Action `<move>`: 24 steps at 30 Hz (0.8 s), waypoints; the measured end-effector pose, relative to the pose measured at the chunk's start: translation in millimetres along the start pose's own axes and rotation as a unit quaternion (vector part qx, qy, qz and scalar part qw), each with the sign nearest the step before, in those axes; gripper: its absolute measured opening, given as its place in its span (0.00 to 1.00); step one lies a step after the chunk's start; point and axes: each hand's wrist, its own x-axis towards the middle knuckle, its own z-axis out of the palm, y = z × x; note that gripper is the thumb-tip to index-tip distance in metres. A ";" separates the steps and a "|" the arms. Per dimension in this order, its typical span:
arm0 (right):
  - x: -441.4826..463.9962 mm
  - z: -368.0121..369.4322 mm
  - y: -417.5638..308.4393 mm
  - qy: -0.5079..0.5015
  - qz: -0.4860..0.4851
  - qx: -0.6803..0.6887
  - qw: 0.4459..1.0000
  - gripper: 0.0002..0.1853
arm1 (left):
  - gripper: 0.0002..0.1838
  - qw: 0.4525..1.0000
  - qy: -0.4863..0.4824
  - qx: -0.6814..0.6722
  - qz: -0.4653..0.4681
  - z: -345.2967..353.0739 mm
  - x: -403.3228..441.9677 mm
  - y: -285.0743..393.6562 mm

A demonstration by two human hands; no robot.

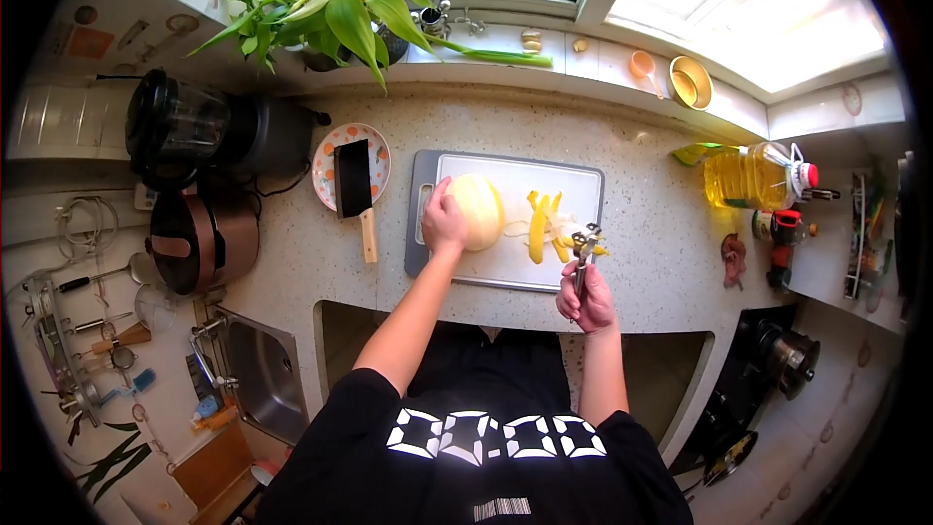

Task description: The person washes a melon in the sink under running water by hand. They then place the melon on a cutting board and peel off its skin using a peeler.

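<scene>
A round, pale melon (478, 216), largely peeled with a band of yellow skin on its right side, rests on the left part of a grey-edged cutting board (554, 277). My left hand (444, 224) grips it from the left. In my right hand (588, 301), fingers closed round the handle, is a metal peeler (585, 241) with its head up over the board's right edge. Yellow and whitish peel strips (537, 230) lie between the melon and the peeler.
Left of the board, a cleaver (354, 180) lies across a patterned plate (320, 167), its wooden handle jutting toward me. An oil bottle (748, 178) is at the right. A blender (190, 122) and a cooker (209, 238) stand left, above a sink (262, 369). A plant (340, 10) sits on the windowsill.
</scene>
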 end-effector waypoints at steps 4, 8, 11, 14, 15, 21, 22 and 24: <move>20.7 -6.5 -10.5 0.245 0.103 -0.398 0.878 0.24 | 0.25 1.000 -0.017 0.002 -0.022 -1.2 1.5 0.4; 26.0 -34.0 8.1 0.329 0.150 -0.734 0.575 0.20 | 0.25 1.000 -0.009 -0.008 -0.003 0.3 1.7 -0.5; 22.7 -36.2 14.3 0.333 0.086 -0.684 0.644 0.20 | 0.24 1.000 -0.018 -0.008 -0.004 -0.6 0.7 -4.4; 22.6 -29.3 13.9 0.333 0.102 -0.676 0.650 0.20 | 0.23 0.999 -0.023 0.005 0.034 0.3 -2.0 -3.4; 21.7 -38.0 17.8 0.324 0.089 -0.669 0.662 0.20 | 0.23 0.998 -0.021 0.012 0.055 0.5 -2.0 -4.8; 7.8 -33.6 12.1 0.283 0.078 -0.509 0.810 0.15 | 0.28 0.992 -0.040 0.001 0.119 -0.9 3.8 -10.2; 5.0 -31.7 11.1 0.278 0.068 -0.492 0.822 0.14 | 0.29 0.978 -0.015 0.068 0.198 -1.0 0.6 -10.1; -0.3 -28.7 6.9 0.276 0.068 -0.448 0.848 0.13 | 0.29 0.916 0.035 0.196 0.349 -24.5 -18.4 28.9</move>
